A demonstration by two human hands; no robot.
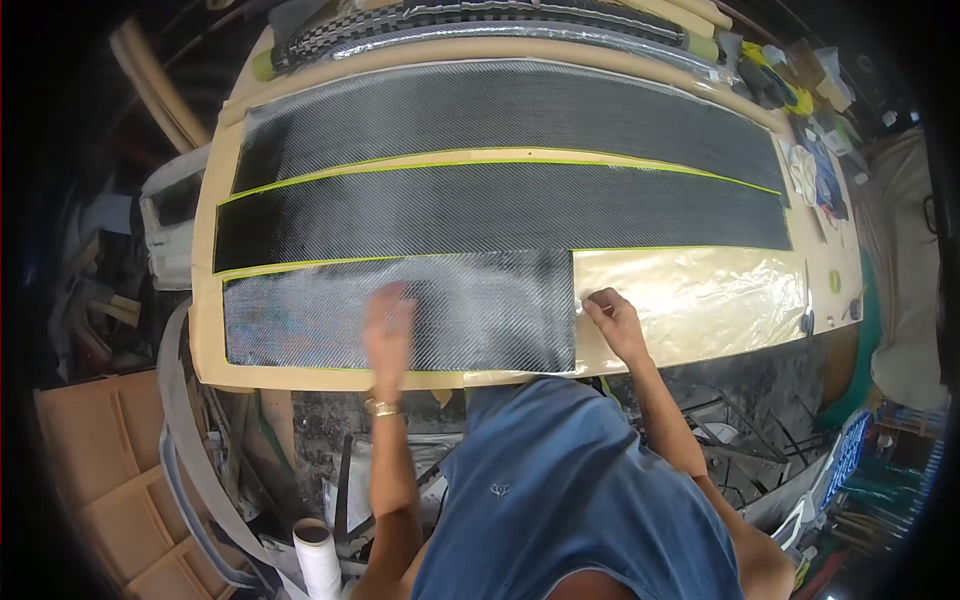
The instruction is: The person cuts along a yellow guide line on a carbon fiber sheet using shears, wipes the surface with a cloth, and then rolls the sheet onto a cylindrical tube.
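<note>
A short sheet of black carbon-fibre cloth (480, 310) lies along the near side of the table, with a twill weave and a glossy surface. Over its middle is my left hand (390, 325), its fingers smeared by motion; whether it touches the sheet I cannot tell. My right hand (614, 322) is just beyond the sheet's right end, above a shiny, wrinkled clear film (700, 300). Its fingers are curled and pinched together, and what they hold, if anything, is too small to make out. A gold-coloured band (381, 407) circles my left wrist.
Two longer carbon-fibre strips with yellow-green edges, a middle one (500, 207) and a far one (500, 110), lie beyond. Rolls of material (500, 38) line the table's back. A white roll (316, 560) stands below at left; brown panels (125, 480) are at far left.
</note>
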